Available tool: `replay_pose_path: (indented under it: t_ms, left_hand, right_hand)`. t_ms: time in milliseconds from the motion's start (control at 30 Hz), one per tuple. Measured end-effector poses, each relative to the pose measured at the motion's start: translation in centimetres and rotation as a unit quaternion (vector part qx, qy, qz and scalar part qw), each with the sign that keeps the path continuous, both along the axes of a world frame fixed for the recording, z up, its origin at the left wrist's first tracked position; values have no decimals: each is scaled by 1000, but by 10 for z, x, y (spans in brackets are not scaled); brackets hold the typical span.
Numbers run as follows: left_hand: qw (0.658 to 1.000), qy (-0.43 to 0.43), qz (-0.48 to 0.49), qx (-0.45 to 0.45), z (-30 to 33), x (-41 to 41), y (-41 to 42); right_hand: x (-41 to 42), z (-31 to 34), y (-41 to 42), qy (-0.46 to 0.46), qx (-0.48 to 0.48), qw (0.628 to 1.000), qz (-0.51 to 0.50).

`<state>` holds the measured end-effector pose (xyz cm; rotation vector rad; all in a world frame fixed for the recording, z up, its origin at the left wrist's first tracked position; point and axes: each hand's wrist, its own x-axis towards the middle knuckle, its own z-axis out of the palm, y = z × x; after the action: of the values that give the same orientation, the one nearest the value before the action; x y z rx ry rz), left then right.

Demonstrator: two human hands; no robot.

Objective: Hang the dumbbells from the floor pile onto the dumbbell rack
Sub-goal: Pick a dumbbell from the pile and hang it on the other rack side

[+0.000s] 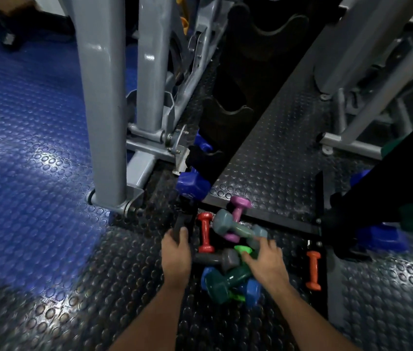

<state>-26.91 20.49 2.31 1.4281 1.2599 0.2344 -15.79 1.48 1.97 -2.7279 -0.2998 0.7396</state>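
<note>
The floor pile lies just in front of the black dumbbell rack (pixel 228 115). It holds a red dumbbell (pixel 205 231), a pink one (pixel 238 211), a grey-blue one (pixel 233 224), a dark grey one (pixel 220 259), a bright green one (pixel 243 249), a dark green one (pixel 228 277) and a blue one (pixel 251 290). An orange dumbbell (pixel 313 269) lies apart on the right. My left hand (pixel 176 252) grips a black dumbbell (pixel 183 216) left of the pile, under the rack's lowest left cradle. My right hand (pixel 266 262) reaches onto the pile, spread fingers touching the grey-blue and bright green dumbbells.
Large blue dumbbells (pixel 190 184) (pixel 380 239) sit low on the rack at left and right. A grey machine frame (pixel 104 122) stands close on the left, another grey frame (pixel 352 143) at the back right. Studded rubber flooring (pixel 35 148) stretches to the left.
</note>
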Motion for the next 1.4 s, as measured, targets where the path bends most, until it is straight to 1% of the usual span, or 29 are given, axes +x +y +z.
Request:
replay_pose_path:
  t_ms: [67, 133, 200, 233, 267, 300, 367, 467, 567, 633, 767, 833, 933, 1000, 1100, 1267, 1400]
  left_hand:
    - [999, 18, -36, 3, -11, -10, -24]
    - [992, 66, -99, 42, -20, -18, -44]
    - [973, 115, -142, 140, -25, -23, -58]
    - [957, 133, -165, 197, -24, -25, -64]
    - [942, 149, -180, 240, -23, -25, -68]
    - [934, 157, -188, 262, -20, -24, -72]
    - [937, 174, -201, 228, -13, -22, -80]
    - [930, 234, -228, 171, -12, -19, -94]
    - [928, 264, -225, 132, -16, -15, -108]
    - [932, 281, -214, 80, -17, -10, -111]
    - [952, 260, -147, -71, -27, 1, -107]
    - [955, 242, -124, -121, -33, 4, -104]
    - [957, 221, -86, -169, -37, 9, -100]
    - [959, 210, -64, -182, -37, 9, -99]
    - [963, 205, -32, -174, -37, 9, -100]
    - [969, 166, 40, -179, -23, 6, -99]
    - [972, 130, 84, -176, -6, 7, -86]
  right_hand:
    - [3, -7, -14, 31, -10, 999, 8]
    - [5, -13, -23, 55, -9, 998, 17]
    - [7, -19, -31, 81, 1, 997, 19]
    - [9, -22, -34, 91, 7, 996, 14]
    - [10, -24, -37, 99, 17, 995, 7]
    - [12, -26, -39, 108, 26, 994, 0]
    - [15, -27, -42, 121, 41, 992, -9]
    - [21, -34, -47, 154, 71, 984, -45]
    - [25, -43, -50, 179, 89, 977, -77]
    - [27, -43, -48, 193, 95, 972, -97]
    - [27, -48, -45, 229, 122, 954, -149]
    - [26, -55, -46, 244, 142, 943, -174]
    - [25, -59, -43, 266, 180, 923, -214]
    - [24, -58, -40, 268, 202, 913, -230]
    - [22, -48, -34, 253, 221, 912, -236]
    - [25, -23, -28, 228, 267, 910, -221]
    - [28, 4, -23, 229, 292, 904, -214]
